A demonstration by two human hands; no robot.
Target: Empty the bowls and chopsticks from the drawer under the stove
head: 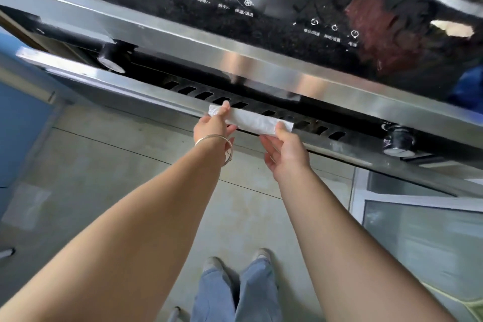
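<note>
Hands meet at the front of the stove in the head view, so the step looks like the very start: getting the drawer (326, 150) open. No bowls or chopsticks show yet; by my judgement they lie inside, hidden behind the steel front.

Left hand (213, 127) pinches the left end of a white wrapped strip (252, 120) on the drawer's upper edge, thumb on top, fingers curled beneath. Right hand (283, 150) grips the strip's right end, thumb over it, fingers loosely curved below.

That strip, probably the pull, runs long from upper left to lower right, parallel to the slotted vent (261, 112) and the steel trim (183, 42) above.

Next move, I judge: an even two-handed pull toward the body, square to that long axis, so the drawer slides without skewing.
</note>
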